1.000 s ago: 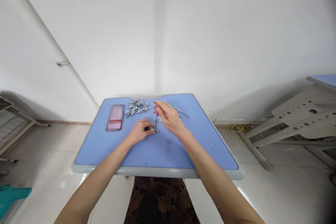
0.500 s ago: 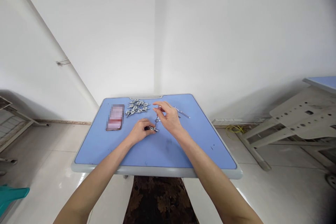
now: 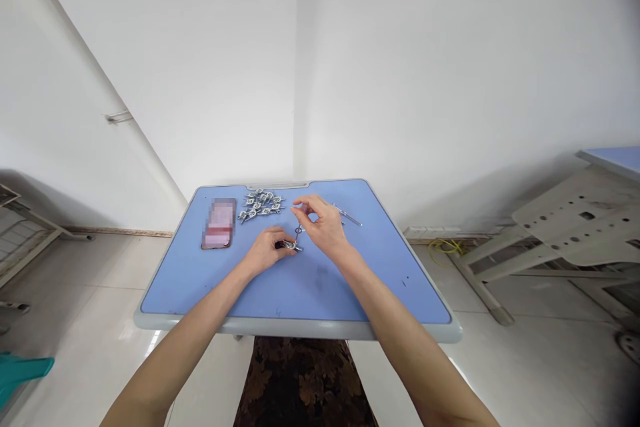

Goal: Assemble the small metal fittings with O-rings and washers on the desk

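My left hand [image 3: 267, 249] rests low over the blue tabletop. Its fingers are closed on a small silver metal fitting [image 3: 293, 246], partly hidden by the fingers, with a dark part near the fingertips. My right hand [image 3: 323, 221] is just above and to the right. Thumb and forefinger pinch a thin metal piece with a ring [image 3: 299, 230] at its lower end, held over the fitting; whether they touch, I cannot tell. Behind my hands lies a pile of small silver metal fittings [image 3: 260, 203] with thin shafts.
Several slim metal rods [image 3: 350, 215] lie behind my right hand. A phone [image 3: 219, 223] lies at the left of the blue desk [image 3: 320, 293]. White wall [image 3: 225, 80] stands behind it. To the right is another desk [image 3: 560, 213], with a yellow cable [image 3: 444, 247] on the floor.
Both hands stay almost in place. My right hand's fingers have shifted very slightly around the thin piece; the fitting in my left hand has not visibly moved.
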`<act>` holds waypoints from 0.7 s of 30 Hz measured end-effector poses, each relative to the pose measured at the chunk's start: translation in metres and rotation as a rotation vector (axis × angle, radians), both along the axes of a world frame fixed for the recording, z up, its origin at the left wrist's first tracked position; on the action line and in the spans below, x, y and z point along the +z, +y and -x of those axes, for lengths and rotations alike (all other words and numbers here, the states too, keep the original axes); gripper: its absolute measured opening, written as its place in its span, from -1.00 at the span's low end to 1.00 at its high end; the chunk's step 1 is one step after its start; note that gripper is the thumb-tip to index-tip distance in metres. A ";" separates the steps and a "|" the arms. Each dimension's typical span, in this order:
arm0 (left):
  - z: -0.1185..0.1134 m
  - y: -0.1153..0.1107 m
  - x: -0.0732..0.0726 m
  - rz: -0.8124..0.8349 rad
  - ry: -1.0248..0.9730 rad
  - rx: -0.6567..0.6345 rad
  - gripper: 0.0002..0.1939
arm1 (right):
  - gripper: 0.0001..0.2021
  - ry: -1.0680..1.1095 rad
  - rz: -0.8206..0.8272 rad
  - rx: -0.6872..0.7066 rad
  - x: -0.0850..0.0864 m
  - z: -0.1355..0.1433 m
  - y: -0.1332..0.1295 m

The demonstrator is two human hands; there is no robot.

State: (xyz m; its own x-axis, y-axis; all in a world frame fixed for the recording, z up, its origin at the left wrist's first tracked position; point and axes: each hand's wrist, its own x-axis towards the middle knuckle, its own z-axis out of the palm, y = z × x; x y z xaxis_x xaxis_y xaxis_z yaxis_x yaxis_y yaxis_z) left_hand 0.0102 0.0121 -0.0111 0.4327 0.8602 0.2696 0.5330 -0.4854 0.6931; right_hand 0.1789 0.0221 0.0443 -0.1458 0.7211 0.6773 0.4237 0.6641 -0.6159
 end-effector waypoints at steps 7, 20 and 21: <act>-0.001 0.000 0.002 0.006 0.002 -0.001 -0.87 | -0.64 -0.061 0.097 0.227 0.005 -0.005 -0.003; -0.001 -0.001 0.002 0.013 0.020 0.016 -0.86 | -0.69 -0.014 0.103 0.211 0.000 -0.008 0.002; -0.001 -0.001 0.001 0.013 0.021 0.015 -0.86 | -0.70 0.025 0.119 0.222 -0.001 -0.007 0.003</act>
